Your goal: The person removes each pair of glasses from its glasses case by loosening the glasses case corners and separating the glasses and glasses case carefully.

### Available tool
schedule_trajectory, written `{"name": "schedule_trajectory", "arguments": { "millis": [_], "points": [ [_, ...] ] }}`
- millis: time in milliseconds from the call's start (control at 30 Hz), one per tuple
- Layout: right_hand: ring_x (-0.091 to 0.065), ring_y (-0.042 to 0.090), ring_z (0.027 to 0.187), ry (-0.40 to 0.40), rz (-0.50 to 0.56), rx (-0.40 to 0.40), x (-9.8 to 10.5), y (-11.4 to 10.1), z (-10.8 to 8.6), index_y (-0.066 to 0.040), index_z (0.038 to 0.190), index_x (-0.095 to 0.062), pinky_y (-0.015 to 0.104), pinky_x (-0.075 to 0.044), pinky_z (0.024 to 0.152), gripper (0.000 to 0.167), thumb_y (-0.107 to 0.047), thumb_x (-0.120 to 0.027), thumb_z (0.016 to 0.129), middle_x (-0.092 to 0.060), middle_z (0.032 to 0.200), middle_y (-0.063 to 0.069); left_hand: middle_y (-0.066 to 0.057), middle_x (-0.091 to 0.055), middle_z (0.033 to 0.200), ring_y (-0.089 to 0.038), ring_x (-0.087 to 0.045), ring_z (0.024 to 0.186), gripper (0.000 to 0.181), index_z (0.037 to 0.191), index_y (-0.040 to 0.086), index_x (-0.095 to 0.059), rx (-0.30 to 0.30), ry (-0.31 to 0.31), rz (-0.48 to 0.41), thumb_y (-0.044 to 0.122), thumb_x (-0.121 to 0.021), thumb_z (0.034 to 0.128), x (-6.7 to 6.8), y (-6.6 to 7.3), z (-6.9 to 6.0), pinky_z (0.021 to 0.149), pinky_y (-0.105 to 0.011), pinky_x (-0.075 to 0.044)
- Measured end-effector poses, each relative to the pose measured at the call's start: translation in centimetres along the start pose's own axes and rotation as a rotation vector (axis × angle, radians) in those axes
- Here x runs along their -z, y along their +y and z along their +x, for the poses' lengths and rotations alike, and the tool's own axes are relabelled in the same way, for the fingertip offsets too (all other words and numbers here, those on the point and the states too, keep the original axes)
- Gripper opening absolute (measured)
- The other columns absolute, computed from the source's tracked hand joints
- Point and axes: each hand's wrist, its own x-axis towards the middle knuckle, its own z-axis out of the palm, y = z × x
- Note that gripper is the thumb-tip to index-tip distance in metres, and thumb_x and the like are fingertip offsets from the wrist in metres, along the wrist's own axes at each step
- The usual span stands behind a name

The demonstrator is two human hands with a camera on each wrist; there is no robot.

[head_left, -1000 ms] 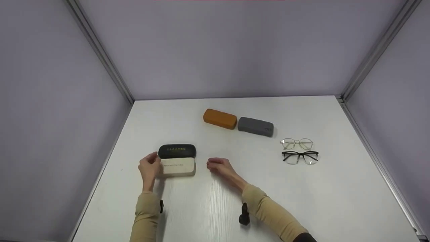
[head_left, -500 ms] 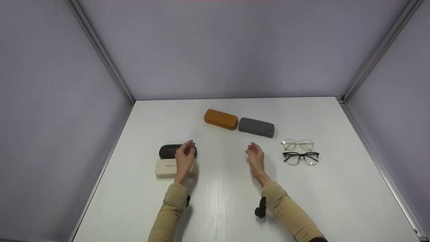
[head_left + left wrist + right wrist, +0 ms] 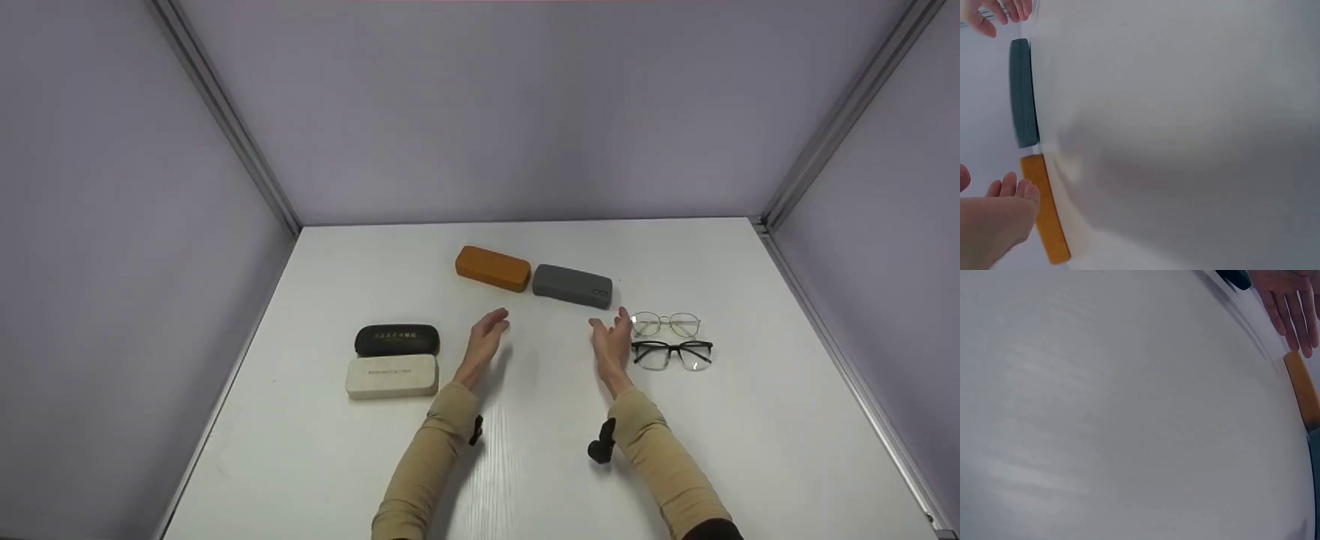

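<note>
My left hand [image 3: 482,343] hovers over the middle of the table, fingers loosely extended and holding nothing. Beyond it lies an orange glasses case [image 3: 493,268], closed, with a closed grey glasses case [image 3: 572,286] beside its right end. My right hand [image 3: 612,345] has thumb and fingers spread and holds nothing. Just right of it are thin gold-framed glasses [image 3: 683,325] and, nearer me, black-framed glasses [image 3: 673,354]. Whether the right fingertips touch the gold pair cannot be told. In the left wrist view the left hand [image 3: 1002,222] overlaps the orange case [image 3: 1049,219].
On the left of the white table [image 3: 300,450], a black glasses case [image 3: 397,340] lies against a cream glasses case [image 3: 392,376], both closed. Grey panels [image 3: 525,112] stand behind and at both sides.
Both hands have moved right, the left from beside the black and cream cases to mid-table, the right to beside the glasses. Their fingers have spread. The cases and glasses stay put.
</note>
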Motion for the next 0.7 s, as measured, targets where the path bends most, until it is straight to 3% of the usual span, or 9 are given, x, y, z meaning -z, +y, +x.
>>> {"name": "schedule_trajectory", "arguments": {
  "millis": [200,367,700],
  "points": [
    [-0.017,0.038,0.156,-0.065,0.039,-0.030,0.3,0.4,1.3,-0.006,0.162,-0.006,0.045,-0.019,0.127,0.080,-0.020,-0.054,0.100,-0.011,0.169,0.018,-0.019,-0.043,0.157,-0.034,-0.037,0.148,0.050,0.150,-0.002,-0.041,0.099,-0.058,-0.064,0.020,-0.044,0.1052,-2.3,-0.3,1.6,0.123,-0.047,-0.028],
    [-0.012,0.033,0.158,-0.100,0.078,-0.011,0.4,0.5,1.9,-0.001,0.161,-0.005,0.041,-0.016,0.128,0.080,-0.017,-0.054,0.100,-0.008,0.170,0.018,-0.017,-0.034,0.163,-0.032,-0.028,0.153,0.056,0.156,0.001,-0.032,0.164,-0.094,-0.100,0.023,-0.045,0.1053,-3.7,-0.7,2.5,0.126,-0.045,-0.023],
    [-0.004,0.029,0.159,-0.219,0.079,0.020,1.1,0.3,2.3,0.000,0.161,0.001,0.040,-0.010,0.129,0.079,-0.017,-0.051,0.103,-0.002,0.170,0.018,-0.019,-0.023,0.167,-0.033,-0.020,0.156,0.064,0.159,0.004,-0.023,0.177,-0.142,-0.118,0.022,-0.048,0.1032,-5.8,-0.4,3.8,0.126,-0.045,-0.021]
  ]
}}
